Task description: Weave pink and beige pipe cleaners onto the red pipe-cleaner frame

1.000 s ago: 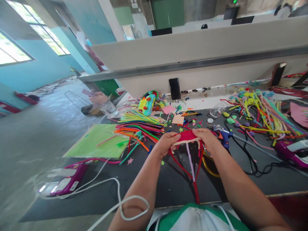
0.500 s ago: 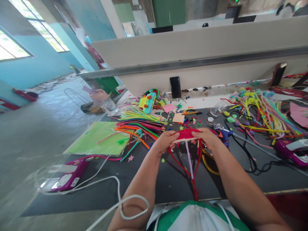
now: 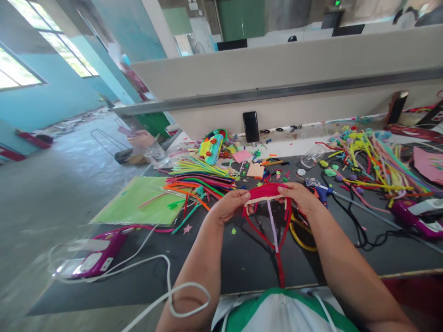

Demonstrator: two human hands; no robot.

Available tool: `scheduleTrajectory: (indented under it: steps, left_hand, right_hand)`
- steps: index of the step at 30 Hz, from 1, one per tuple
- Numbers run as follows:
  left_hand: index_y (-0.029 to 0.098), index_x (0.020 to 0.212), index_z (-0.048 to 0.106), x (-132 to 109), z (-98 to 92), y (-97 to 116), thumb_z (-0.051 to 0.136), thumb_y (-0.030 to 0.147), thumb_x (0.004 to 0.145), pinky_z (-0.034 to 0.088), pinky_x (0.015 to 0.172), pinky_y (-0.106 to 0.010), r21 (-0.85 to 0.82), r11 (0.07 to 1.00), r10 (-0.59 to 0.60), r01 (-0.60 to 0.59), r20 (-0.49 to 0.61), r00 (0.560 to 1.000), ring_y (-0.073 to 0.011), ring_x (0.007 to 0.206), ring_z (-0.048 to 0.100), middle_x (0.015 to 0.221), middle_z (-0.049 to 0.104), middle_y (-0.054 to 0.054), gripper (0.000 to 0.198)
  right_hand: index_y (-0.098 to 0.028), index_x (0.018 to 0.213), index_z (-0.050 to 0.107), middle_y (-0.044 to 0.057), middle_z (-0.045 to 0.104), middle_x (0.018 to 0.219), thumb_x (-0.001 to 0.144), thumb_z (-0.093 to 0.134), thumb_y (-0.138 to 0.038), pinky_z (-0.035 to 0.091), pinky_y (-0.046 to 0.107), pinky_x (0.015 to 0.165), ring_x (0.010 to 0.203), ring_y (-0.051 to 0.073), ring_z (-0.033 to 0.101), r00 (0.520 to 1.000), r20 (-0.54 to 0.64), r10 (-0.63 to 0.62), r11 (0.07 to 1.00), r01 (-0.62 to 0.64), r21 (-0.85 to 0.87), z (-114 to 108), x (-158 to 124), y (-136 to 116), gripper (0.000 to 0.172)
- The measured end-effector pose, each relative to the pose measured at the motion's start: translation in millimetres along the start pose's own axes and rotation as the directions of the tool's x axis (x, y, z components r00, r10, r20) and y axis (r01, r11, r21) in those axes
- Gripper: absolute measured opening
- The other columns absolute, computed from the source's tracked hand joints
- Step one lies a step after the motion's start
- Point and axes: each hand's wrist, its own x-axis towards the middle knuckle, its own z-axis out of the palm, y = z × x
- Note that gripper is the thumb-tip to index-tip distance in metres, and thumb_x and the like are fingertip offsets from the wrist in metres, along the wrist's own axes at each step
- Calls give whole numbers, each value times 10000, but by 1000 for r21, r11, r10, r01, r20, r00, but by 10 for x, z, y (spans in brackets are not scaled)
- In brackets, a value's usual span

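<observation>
A red pipe-cleaner craft piece (image 3: 265, 190) with a cream lower edge is stretched between my two hands over the dark table. My left hand (image 3: 230, 204) pinches its left end, thumb on top. My right hand (image 3: 296, 196) is closed on its right end. Below hang two red pipe cleaners and a lilac pipe cleaner (image 3: 272, 221), which meet in one red stem (image 3: 280, 272) near my shirt. Fingers under the piece are partly hidden. Just right of my right hand lies a blue glue gun (image 3: 322, 192), and a yellow loop (image 3: 300, 237) lies beneath that wrist.
Bundled pipe cleaners (image 3: 204, 177) and a green sheet pack (image 3: 134, 200) lie left. A tangled pipe-cleaner pile (image 3: 374, 161) is at right. Purple power strips (image 3: 100, 253) with white cables flank me. A phone (image 3: 251, 127) leans on the back panel (image 3: 294, 110). Scraps litter the middle.
My left hand has shifted slightly left and outward along the red piece. Both hands still grip it. The view has shifted a little; other things stay put.
</observation>
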Motion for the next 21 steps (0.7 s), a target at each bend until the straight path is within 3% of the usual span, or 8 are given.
scheduleTrajectory:
  steps: [3,8,13,17,21]
  left_hand:
    - [104,747,611,30,-22,-48,749,378,678,472,535,-223,15,1000,-16,16,-14,1000,-115,513,595,617,622,-22,315]
    - [110,716,596,84,-6,-102,750,377,668,441,459,-207,10,999,-47,48,-123,991,-106,448,568,557,595,0,312]
    - [126,650,555,96,7,-112,768,380,625,425,418,-210,17,999,-29,33,-203,979,-111,409,549,510,579,11,333]
    - [124,682,576,114,-11,-140,754,392,643,430,431,-209,48,998,-35,44,-176,984,-111,419,556,526,592,3,324]
    - [125,678,569,135,9,-154,729,418,674,424,449,-195,95,995,6,8,-146,989,-98,430,549,518,582,3,333]
  right_hand:
    - [-140,730,696,32,698,646,604,799,-369,432,187,509,527,87,580,1000,24,-5,998,7,-64,-1,-13,-6,281]
    - [-136,673,677,41,677,580,616,785,-389,379,192,417,444,87,544,999,27,41,987,-36,-157,-5,-35,-9,281]
    - [-136,615,638,31,645,504,598,782,-376,364,190,379,392,91,524,998,6,55,991,-54,-126,-7,-19,18,281]
    - [-130,654,655,48,672,552,599,786,-377,414,200,418,435,108,560,997,27,66,990,-62,-130,-18,-18,3,285]
    - [-153,749,689,47,711,650,650,747,-447,472,240,519,567,157,633,1000,1,-5,993,5,-116,-9,-14,-15,316]
